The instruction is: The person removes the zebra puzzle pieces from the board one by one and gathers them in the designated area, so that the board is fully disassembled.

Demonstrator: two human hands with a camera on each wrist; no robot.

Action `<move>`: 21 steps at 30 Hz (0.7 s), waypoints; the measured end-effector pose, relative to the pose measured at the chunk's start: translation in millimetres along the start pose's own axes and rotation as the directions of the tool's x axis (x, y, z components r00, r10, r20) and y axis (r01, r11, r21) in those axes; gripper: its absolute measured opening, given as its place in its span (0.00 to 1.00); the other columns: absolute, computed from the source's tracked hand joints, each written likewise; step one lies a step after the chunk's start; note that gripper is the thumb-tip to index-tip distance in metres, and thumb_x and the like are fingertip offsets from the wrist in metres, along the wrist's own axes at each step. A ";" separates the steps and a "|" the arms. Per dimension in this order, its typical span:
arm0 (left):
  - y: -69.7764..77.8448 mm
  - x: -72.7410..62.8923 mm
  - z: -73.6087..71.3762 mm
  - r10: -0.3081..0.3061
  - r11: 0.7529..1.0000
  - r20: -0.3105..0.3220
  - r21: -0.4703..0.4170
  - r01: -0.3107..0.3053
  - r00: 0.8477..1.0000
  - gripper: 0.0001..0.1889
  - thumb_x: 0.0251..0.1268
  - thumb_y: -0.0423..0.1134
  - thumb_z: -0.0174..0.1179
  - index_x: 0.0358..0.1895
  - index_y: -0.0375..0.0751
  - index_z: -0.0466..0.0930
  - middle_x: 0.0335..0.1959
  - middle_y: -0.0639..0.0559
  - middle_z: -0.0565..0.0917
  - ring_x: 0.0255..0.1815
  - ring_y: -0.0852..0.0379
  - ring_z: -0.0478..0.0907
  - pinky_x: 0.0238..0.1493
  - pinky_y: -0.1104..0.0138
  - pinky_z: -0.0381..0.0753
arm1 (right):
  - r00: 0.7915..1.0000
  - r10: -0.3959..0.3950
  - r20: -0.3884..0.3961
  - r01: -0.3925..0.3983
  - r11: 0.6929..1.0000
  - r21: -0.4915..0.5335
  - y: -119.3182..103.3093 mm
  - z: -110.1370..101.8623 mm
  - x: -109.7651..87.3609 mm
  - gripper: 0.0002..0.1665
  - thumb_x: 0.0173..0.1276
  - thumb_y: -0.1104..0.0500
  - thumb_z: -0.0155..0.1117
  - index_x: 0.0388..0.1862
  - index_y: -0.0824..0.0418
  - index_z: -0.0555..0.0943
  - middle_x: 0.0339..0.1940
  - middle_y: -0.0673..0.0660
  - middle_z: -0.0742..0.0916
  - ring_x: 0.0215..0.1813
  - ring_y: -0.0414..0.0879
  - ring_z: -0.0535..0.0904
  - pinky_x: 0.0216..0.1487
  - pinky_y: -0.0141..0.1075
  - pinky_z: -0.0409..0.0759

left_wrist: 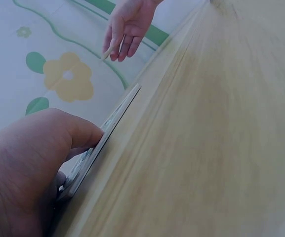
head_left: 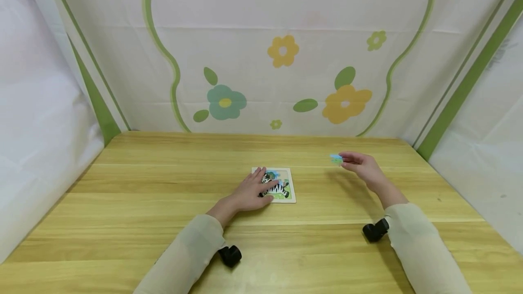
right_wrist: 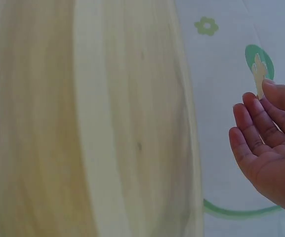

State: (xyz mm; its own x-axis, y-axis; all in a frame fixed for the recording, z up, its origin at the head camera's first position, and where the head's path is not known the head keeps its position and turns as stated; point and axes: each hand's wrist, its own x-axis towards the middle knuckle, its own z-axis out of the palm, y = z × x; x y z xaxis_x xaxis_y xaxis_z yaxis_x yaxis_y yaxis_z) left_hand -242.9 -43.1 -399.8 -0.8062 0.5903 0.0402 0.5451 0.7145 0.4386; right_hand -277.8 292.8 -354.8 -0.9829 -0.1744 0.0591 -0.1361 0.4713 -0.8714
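A small square jigsaw puzzle board (head_left: 293, 190) with a zebra picture and a pale wooden frame lies flat on the table. Across its left part rests my left hand (head_left: 249, 193), fingers spread, covering some of the picture. In the left wrist view the thumb (left_wrist: 85, 132) touches the board's near edge. Near the picture's upper right a pale bare patch shows. Off to the right, above the table, my right hand (head_left: 366, 170) pinches a blue and green puzzle piece (head_left: 336, 159) between thumb and fingertips. The right wrist view shows the pale back of that puzzle piece (right_wrist: 259, 76).
The wood-grain table (head_left: 163, 239) reaches back to a white curtain (head_left: 245, 8) with flower prints. White cloth sides (head_left: 45, 103) stand at left and right. A black wrist camera (head_left: 230, 256) sits at each sleeve cuff.
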 end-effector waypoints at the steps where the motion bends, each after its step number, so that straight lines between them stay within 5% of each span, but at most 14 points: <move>1: -0.2 0.1 -0.2 -0.002 1.000 0.002 0.002 0.002 1.000 0.26 0.61 0.50 0.44 0.64 0.54 0.59 0.66 0.39 0.42 0.66 0.49 0.35 0.61 0.56 0.38 | 1.000 0.004 -0.006 -0.004 1.000 -0.004 2.1 -3.0 -0.4 0.27 0.63 0.58 0.54 0.58 0.69 0.65 0.53 0.66 0.71 0.48 0.42 0.68 0.48 0.32 0.69; 10: 0.7 -1.7 -2.4 0.004 1.000 0.000 0.008 -0.004 1.000 0.26 0.61 0.50 0.45 0.63 0.52 0.60 0.66 0.38 0.43 0.66 0.47 0.36 0.61 0.55 0.39 | 0.999 0.043 -0.023 -0.043 0.999 -0.004 17.9 -26.7 -5.9 0.29 0.63 0.58 0.53 0.59 0.72 0.63 0.51 0.63 0.71 0.42 0.32 0.69 0.53 0.46 0.63; 21: 0.8 -1.7 -1.9 0.013 1.000 0.005 0.009 -0.013 1.000 0.26 0.61 0.50 0.45 0.63 0.52 0.59 0.66 0.37 0.43 0.66 0.47 0.36 0.61 0.55 0.39 | 0.999 0.041 -0.017 -0.042 0.997 -0.066 37.1 -40.3 -4.1 0.29 0.62 0.57 0.56 0.58 0.73 0.64 0.54 0.70 0.70 0.40 0.28 0.69 0.42 0.27 0.71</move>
State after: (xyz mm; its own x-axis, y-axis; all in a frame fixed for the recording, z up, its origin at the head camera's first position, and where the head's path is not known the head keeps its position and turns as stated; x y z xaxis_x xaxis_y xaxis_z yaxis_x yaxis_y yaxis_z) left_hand -241.5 -44.2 -397.9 -0.7978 0.6015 0.0413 0.5577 0.7102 0.4296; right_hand -283.8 345.9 -367.7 -0.9897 -0.1399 0.0318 -0.1025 0.5345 -0.8389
